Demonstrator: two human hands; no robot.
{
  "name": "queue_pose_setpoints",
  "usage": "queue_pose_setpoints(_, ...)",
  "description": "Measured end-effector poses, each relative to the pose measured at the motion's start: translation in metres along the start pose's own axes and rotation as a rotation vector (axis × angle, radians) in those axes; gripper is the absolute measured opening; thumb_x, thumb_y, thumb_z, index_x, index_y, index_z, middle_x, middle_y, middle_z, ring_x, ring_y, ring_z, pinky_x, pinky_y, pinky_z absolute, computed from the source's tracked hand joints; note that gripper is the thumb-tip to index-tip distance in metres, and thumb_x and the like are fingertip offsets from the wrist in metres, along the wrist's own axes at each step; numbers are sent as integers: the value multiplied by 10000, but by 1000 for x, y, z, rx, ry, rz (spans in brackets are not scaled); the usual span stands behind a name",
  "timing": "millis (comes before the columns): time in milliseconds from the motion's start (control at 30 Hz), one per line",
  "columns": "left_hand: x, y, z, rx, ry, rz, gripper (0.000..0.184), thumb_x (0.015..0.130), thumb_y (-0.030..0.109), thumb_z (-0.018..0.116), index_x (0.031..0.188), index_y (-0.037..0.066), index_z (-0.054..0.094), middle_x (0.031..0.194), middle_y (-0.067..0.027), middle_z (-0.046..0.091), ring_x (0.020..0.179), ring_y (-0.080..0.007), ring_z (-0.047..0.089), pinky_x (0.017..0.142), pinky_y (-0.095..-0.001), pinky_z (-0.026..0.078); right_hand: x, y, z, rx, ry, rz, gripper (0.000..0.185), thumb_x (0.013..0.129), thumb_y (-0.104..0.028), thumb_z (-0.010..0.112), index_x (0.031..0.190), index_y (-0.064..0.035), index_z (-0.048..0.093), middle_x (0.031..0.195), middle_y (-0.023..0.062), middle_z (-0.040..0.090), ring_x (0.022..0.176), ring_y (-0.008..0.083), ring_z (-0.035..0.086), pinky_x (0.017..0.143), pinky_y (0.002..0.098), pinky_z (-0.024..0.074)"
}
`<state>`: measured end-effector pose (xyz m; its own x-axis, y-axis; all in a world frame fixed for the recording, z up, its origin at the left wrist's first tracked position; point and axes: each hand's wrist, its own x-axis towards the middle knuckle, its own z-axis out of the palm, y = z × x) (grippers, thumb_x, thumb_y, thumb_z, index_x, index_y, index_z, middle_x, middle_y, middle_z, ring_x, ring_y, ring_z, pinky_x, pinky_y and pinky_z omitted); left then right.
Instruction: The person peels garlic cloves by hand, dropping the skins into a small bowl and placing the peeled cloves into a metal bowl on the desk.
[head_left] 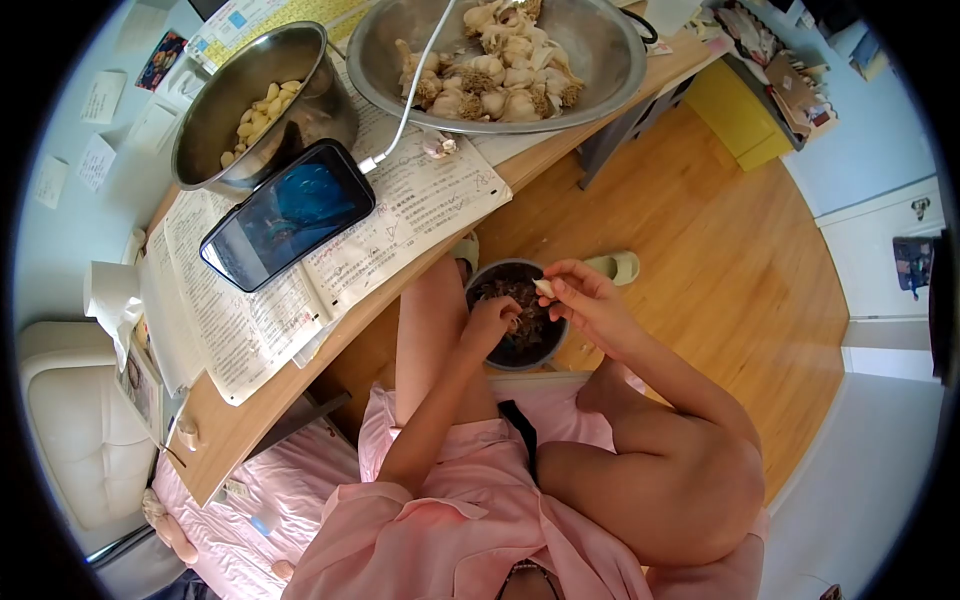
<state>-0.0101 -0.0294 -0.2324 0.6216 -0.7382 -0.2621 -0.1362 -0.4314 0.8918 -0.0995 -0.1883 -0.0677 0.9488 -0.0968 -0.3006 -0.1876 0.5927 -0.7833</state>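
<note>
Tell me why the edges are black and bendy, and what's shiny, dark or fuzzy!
Head view: black corners and the bowed edge of the orange-brown wooden floor suggest a wide lens; head view: pale glints show on the wide silver metal bowl; head view: the dark grey round bucket looks dark inside; head view: the small white garlic clove in the right hand looks slightly fuzzy.

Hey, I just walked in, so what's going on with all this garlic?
A seated person is handling garlic above a bin. The right hand pinches a pale garlic clove; the left hand is at the bin's near side, and what it holds is unclear. On the desk, a pot contains peeled cloves, and a wide metal bowl holds a pile of whole garlic heads.
</note>
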Motion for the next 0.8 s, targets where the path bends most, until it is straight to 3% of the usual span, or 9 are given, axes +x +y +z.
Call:
queue_pose_setpoints(133, 5, -9, 0, -32, 17, 135, 145, 814, 22, 563, 949, 13, 617, 787, -136, 646, 704, -179, 625, 646, -285, 480, 0, -1, 1, -41, -6, 4, 200, 897, -153, 569, 1059, -43, 527, 983, 38, 579, 876, 112, 569, 697, 231, 447)
queue_pose_setpoints(233, 5, 4, -2, -179, 61, 60, 140, 834, 61, 574, 962, 22, 613, 779, -147, 640, 706, -188, 627, 645, -287, 481, 0, -1, -1, -103, -5, 15, 180, 890, -145, 580, 1030, -37, 547, 983, 37, 580, 875, 111, 570, 695, 229, 443)
queue_pose_setpoints(333, 4, 19, -5, -123, 94, 12, 139, 876, 117, 544, 947, 20, 614, 781, -148, 638, 707, -191, 628, 652, -291, 484, 0, -2, 1, -97, 16, 7, 172, 888, -142, 581, 1013, -24, 570, 960, 38, 591, 868, 109, 568, 691, 231, 443)
queue_pose_setpoints(533, -16, 52, -17, 297, 191, 101, 217, 914, 192, 492, 903, 7, 604, 806, -127, 638, 724, -181, 626, 653, -285, 480, -2, -7, 5, -203, 24, -50, 167, 878, -135, 591, 990, -13, 616, 968, 49, 616, 859, 104, 561, 687, 234, 451)
queue_pose_setpoints(633, -36, 93, -34, -215, 206, 240, 202, 895, 200, 535, 887, 8, 596, 793, -120, 628, 736, -175, 623, 650, -273, 471, -2, -6, 3, -245, 24, -95, 177, 878, -142, 597, 1000, -18, 627, 979, 39, 631, 870, 93, 577, 710, 213, 466)
queue_pose_setpoints(733, -56, 124, -47, -363, 201, 320, 162, 875, 171, 570, 862, 10, 587, 750, -101, 607, 659, -149, 592, 587, -258, 451, -3, -9, 5, -295, -3, -119, 162, 867, -117, 607, 987, -12, 633, 996, 47, 620, 871, 99, 577, 708, 221, 469)
queue_pose_setpoints(800, -64, 151, -58, -180, 194, 303, 131, 865, 136, 578, 849, 6, 579, 728, -91, 591, 602, -140, 558, 540, -252, 428, -3, -8, 5, -311, -58, -157, 153, 858, -104, 614, 975, -6, 635, 1004, 52, 610, 866, 103, 576, 706, 223, 472)
